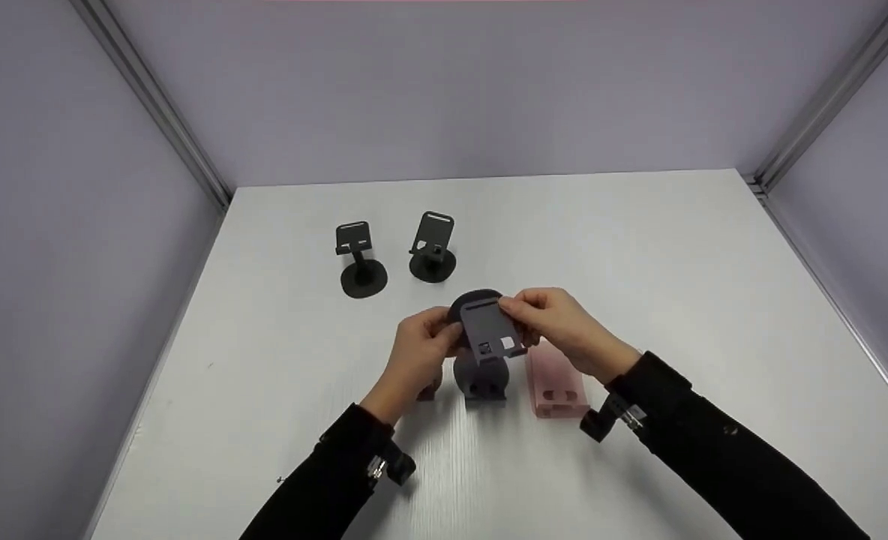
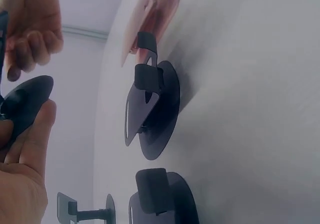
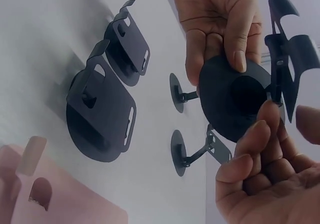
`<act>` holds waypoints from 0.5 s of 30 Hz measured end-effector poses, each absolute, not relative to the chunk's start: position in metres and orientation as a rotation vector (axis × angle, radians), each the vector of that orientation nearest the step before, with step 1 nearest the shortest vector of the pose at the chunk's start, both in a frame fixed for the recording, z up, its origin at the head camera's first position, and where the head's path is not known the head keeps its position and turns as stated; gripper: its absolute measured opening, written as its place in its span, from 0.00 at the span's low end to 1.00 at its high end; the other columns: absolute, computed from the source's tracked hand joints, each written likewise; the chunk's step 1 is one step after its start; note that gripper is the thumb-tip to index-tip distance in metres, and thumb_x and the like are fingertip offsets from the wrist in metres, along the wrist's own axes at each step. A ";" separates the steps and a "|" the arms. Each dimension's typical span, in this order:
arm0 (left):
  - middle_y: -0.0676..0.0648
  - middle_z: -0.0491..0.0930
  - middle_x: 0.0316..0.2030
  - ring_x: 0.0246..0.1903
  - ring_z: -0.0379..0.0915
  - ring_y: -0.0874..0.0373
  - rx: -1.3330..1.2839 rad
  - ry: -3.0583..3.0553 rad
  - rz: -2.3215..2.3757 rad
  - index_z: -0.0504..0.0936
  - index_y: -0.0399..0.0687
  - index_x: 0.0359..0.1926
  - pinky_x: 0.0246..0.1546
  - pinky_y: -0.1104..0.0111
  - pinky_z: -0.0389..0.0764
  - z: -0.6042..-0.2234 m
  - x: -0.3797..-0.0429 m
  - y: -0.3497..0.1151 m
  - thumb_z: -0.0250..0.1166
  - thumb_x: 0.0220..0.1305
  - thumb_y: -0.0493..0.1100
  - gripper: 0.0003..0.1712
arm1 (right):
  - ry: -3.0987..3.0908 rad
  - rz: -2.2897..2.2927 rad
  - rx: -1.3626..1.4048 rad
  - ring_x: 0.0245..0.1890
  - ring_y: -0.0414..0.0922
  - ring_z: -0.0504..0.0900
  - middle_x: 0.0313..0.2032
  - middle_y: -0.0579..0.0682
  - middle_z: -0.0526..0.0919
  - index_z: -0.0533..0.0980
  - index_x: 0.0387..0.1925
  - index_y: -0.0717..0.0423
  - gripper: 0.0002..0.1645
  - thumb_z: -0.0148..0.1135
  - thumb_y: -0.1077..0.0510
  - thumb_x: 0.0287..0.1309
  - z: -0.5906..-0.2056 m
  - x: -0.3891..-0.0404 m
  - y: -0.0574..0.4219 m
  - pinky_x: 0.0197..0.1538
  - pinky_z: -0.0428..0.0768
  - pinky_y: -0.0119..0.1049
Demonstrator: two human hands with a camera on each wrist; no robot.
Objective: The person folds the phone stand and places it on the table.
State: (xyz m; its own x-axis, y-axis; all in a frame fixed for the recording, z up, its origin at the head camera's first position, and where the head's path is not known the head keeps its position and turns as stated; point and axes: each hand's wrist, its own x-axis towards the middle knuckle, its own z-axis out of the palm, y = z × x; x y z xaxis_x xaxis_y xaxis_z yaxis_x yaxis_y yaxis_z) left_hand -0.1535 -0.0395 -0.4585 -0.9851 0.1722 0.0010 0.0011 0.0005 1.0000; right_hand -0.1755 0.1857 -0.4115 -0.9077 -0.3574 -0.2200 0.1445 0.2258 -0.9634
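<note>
A dark phone stand (image 1: 491, 330) is held up in front of me between both hands. My left hand (image 1: 423, 349) grips its round base (image 3: 220, 96), thumb on one face and fingers behind. At the upper right edge of the phone plate, my right hand (image 1: 560, 322) pinches the stand between thumb and fingers. The plate is tilted away from the base, and its two curled lips (image 3: 302, 53) show in the right wrist view. Below the hands a folded dark phone stand (image 1: 481, 381) lies on the table, partly covered by the held one.
A pink folded stand (image 1: 556, 382) lies under my right hand. Another folded dark stand (image 2: 152, 196) is mostly hidden behind my left hand in the head view. Two dark stands, one on the left (image 1: 361, 262) and one beside it (image 1: 433, 251), stand unfolded farther back on the white table (image 1: 639, 247).
</note>
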 end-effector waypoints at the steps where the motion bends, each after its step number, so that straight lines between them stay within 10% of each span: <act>1: 0.37 0.88 0.37 0.34 0.87 0.54 0.172 2.104 2.155 0.83 0.29 0.49 0.45 0.53 0.87 -0.459 -0.154 -0.040 0.59 0.70 0.28 0.10 | 2.108 -1.729 -0.203 0.24 0.39 0.74 0.22 0.46 0.77 0.79 0.31 0.58 0.19 0.63 0.47 0.70 -0.411 -0.174 0.187 0.30 0.73 0.29; 15: 0.38 0.88 0.37 0.37 0.88 0.50 0.024 2.005 2.324 0.82 0.28 0.51 0.50 0.49 0.85 -0.461 -0.163 -0.052 0.57 0.72 0.28 0.11 | 2.051 -1.722 -0.340 0.25 0.40 0.75 0.23 0.48 0.79 0.79 0.34 0.58 0.17 0.62 0.49 0.71 -0.407 -0.158 0.188 0.32 0.76 0.31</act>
